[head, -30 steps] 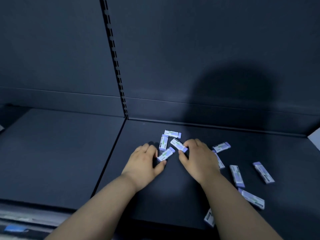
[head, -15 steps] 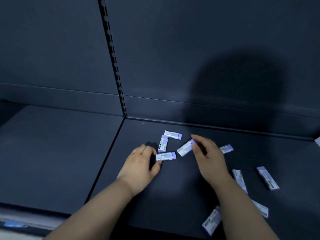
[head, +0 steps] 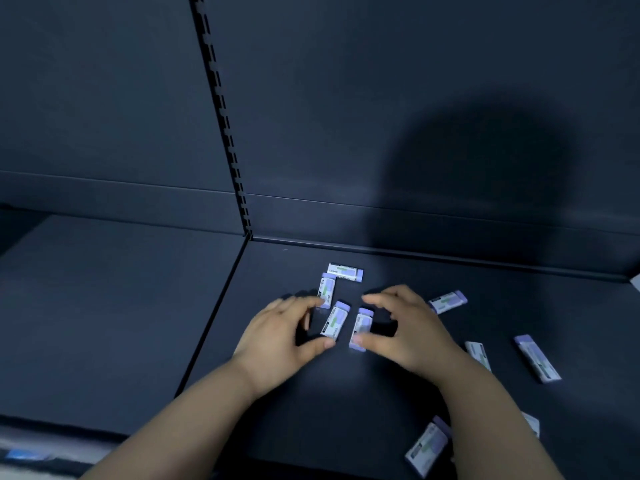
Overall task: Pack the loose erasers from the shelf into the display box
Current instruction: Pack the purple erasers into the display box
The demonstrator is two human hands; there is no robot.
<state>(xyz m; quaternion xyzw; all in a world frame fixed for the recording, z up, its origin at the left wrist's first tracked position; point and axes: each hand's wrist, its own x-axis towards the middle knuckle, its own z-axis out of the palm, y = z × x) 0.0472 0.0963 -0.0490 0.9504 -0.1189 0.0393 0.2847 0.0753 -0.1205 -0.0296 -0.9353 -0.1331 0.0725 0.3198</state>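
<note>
Several small white-and-purple erasers lie loose on the dark shelf (head: 346,393). My left hand (head: 277,337) curls round one eraser (head: 335,322), its thumb at the eraser's near end. My right hand (head: 408,330) pinches a second eraser (head: 360,327) lengthwise between thumb and forefinger. These two erasers lie side by side, almost parallel. Two more erasers (head: 345,271) (head: 326,289) sit just behind my left hand. Other erasers lie to the right (head: 447,301) (head: 536,358) and near the front edge (head: 427,448). No display box is in view.
A slotted upright (head: 221,116) divides the dark back wall. Left of the seam lies a second shelf board (head: 104,323). A white corner (head: 636,282) pokes in at the right edge. My forearms cross the shelf's front edge.
Both erasers have been turned from slanted or crosswise to pointing away from me, side by side. My right hand came down and left with its eraser; my left hand closed round the other.
</note>
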